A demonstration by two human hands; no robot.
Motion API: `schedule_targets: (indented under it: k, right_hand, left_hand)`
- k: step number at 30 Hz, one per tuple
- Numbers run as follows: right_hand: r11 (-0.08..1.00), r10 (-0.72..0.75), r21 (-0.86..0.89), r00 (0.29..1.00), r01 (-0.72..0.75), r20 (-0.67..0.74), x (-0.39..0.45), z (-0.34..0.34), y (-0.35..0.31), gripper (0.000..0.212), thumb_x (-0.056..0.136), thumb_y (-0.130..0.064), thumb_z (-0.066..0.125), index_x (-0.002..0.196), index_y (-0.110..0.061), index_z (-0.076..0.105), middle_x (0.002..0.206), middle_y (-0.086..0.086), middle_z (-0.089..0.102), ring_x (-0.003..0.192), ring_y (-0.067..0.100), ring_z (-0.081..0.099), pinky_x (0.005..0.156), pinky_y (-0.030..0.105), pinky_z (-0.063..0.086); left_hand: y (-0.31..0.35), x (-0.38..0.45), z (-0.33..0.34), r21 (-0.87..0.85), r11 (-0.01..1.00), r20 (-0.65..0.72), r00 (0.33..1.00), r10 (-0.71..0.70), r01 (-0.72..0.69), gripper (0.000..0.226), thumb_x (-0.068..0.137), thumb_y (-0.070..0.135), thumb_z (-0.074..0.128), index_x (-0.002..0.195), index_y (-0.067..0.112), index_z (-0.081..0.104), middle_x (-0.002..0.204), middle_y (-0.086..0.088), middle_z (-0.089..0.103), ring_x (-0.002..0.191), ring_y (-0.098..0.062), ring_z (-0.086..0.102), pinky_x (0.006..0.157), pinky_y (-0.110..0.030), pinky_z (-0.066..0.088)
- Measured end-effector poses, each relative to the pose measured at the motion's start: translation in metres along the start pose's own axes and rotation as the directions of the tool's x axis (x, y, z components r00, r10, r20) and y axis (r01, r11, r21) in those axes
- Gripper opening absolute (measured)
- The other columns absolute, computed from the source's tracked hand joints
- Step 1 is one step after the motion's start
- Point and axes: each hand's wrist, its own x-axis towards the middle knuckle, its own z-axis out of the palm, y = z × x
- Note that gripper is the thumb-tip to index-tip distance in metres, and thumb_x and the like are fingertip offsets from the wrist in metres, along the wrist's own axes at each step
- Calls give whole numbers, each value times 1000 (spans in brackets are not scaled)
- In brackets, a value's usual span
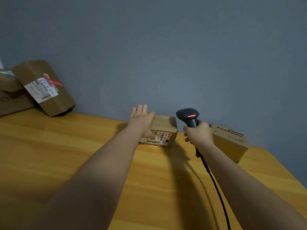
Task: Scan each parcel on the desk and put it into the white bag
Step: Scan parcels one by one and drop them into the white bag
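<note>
Starting at the far left: two cardboard parcels piled against the blue-grey wall, a tilted parcel (44,87) with a white shipping label leaning on a flatter box (11,98) that runs off the edge. Both sit at the far-left corner of the yellow wooden desk (66,155). Middle of the desk, far side, close to the wall: a small brown parcel (163,130) with tape along its top and a barcode label on its near face. The left hand (142,120) lies over the parcel's left end, fingers straight and reaching past the far edge, thumb down on the label; a flat hold, not a curled grip. Just right of it, the right hand (198,132) is wrapped round the handle of a dark barcode scanner (188,116), red light lit, head raised beside the parcel and not clearly aimed at the label; its black cable (214,183) trails toward the near edge. Further right, another parcel (230,141) sits angled near the desk's right edge, printed text on top. White bag not in view. Judgement: the small parcel looks light and stiff, with slick tape on top; the thumb covers part of the label, so shifting the hold to the bare cardboard ends would probably leave the barcode clear and keep the box steady for scanning.
</note>
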Motion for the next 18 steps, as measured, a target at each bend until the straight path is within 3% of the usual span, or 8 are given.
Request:
schedule_targets:
  k: [3, 9, 11, 13, 15, 18]
  right_hand:
    - [1000, 21, -14, 1000, -21, 12, -18, -3, -7, 19, 90, -17, 63, 102, -21, 49, 84, 4, 66, 70, 18, 68, 73, 42, 60]
    - [997, 0, 79, 994, -9, 108, -86, -28, -41, 18, 89, -14, 63, 105, -16, 54, 87, 7, 68, 69, 19, 69, 70, 37, 58]
    - [994, -35, 110, 986, 17, 162, -115, -43, -55, 19, 88, -13, 62, 105, -14, 54, 84, 8, 69, 66, 18, 68, 64, 33, 55]
    - [987, -73, 157, 973, 39, 217, -149, -61, -69, 21, 89, -12, 62, 109, -11, 54, 84, 9, 68, 64, 19, 67, 59, 30, 52]
    - [967, -117, 251, 949, 42, 294, -185, -81, -81, 24, 91, -11, 63, 112, -8, 54, 84, 10, 67, 63, 19, 64, 54, 26, 49]
    - [947, -253, 290, 869, 134, 424, -238, -112, -94, 23, 91, -19, 66, 107, -7, 56, 81, 11, 67, 58, 16, 62, 51, 23, 47]
  left_hand:
    - [-3, -25, -8, -111, 992, 128, 991, -42, 56, 86, 67, 65, 72, 129, 18, 38, 138, -11, 39, 130, -30, 33, 107, -41, 30]
    - [-18, -134, -41, -230, 943, 171, 964, -204, 240, 84, 64, 71, 70, 124, 17, 46, 125, -6, 52, 116, -27, 49, 90, -38, 41]
    - [-29, -180, -52, -423, 822, 217, 923, -317, 382, 91, 60, 76, 68, 124, 15, 47, 123, -6, 56, 111, -26, 55, 88, -36, 46]
    - [-36, -229, -64, -675, 569, 289, 878, -383, 470, 103, 55, 83, 64, 128, 13, 45, 124, -3, 60, 109, -26, 60, 92, -39, 49]
    - [-36, -273, -79, -813, 344, 326, 856, -402, 471, 111, 61, 90, 51, 137, 11, 39, 133, -4, 56, 115, -27, 58, 99, -40, 45]
    - [-36, -331, -96, -854, 244, 330, 840, -431, 460, 109, 71, 91, 29, 148, 14, 32, 147, -5, 44, 132, -29, 44, 106, -39, 34]
